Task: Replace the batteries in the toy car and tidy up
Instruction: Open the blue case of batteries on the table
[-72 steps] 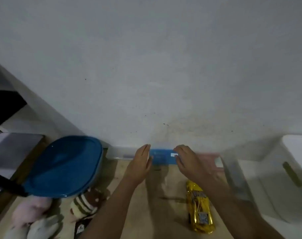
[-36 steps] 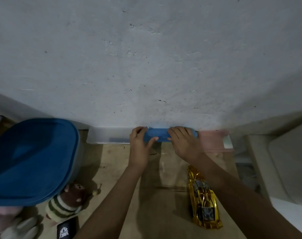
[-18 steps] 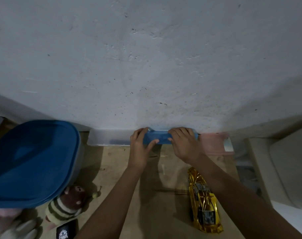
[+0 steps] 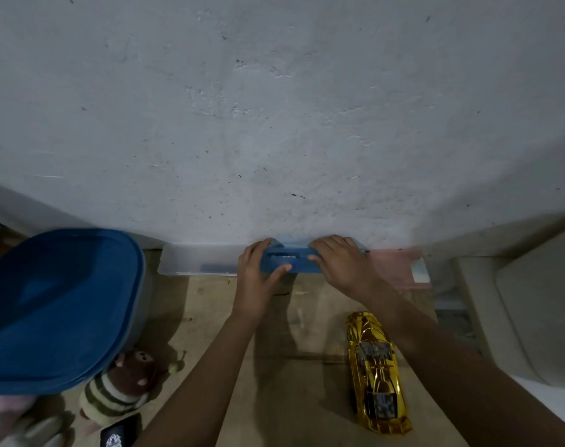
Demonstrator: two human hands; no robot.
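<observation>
A small blue box [image 4: 287, 261] stands against the wall in a row with a clear box [image 4: 197, 261] on its left and a pink box [image 4: 394, 262] on its right. My left hand [image 4: 258, 279] grips the blue box's left end, fingers over the top and thumb on its front. At the box's right end my right hand [image 4: 342, 266] holds on, with fingers curled over the top edge. The gold toy car [image 4: 376, 372] lies on the wooden surface [image 4: 203, 304] under my right forearm, untouched.
A large container with a blue lid [image 4: 55, 304] fills the left side. A striped plush toy [image 4: 120, 388] lies below it beside a dark card [image 4: 120, 435]. A white bin [image 4: 532, 304] stands at the right. The grey wall [image 4: 274, 108] rises straight behind the boxes.
Both hands reached forward from the open surface and closed on the two ends of the blue box. Over the last half second they have barely moved.
</observation>
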